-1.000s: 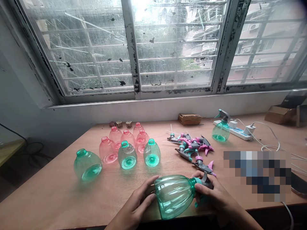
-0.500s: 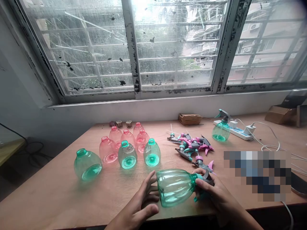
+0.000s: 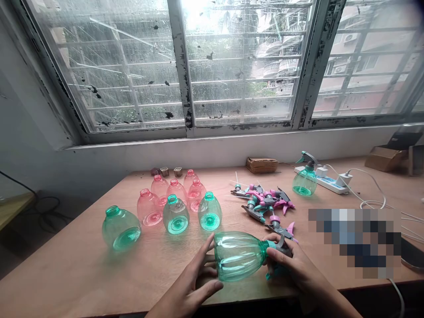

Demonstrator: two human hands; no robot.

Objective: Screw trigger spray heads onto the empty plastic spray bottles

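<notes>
A green spray bottle [image 3: 239, 256] lies sideways in the air above the near table edge, its base to the left. My right hand [image 3: 294, 265] is closed around its grey and teal spray head and neck. At the base is my left hand [image 3: 195, 274], fingers spread and curved, thumb below; the fingertips are at the base's rim, and I cannot tell how firmly they touch. Behind stand green bottles without heads, one left [image 3: 121, 229], one middle [image 3: 176, 216] and one right [image 3: 210, 213]. Loose pink, teal and grey spray heads [image 3: 265, 201] lie in a pile.
Several pink bottles [image 3: 149, 207] stand behind the green ones. A fitted green spray bottle [image 3: 304, 179] is beside a white power strip [image 3: 331, 182] with cables. A brown box [image 3: 262, 164] sits by the wall. A blurred patch covers the right side of the table [image 3: 66, 274].
The spray bottle has shifted slightly left, with its base now up against my left fingertips. My right hand has kept its grip and moved left with it.
</notes>
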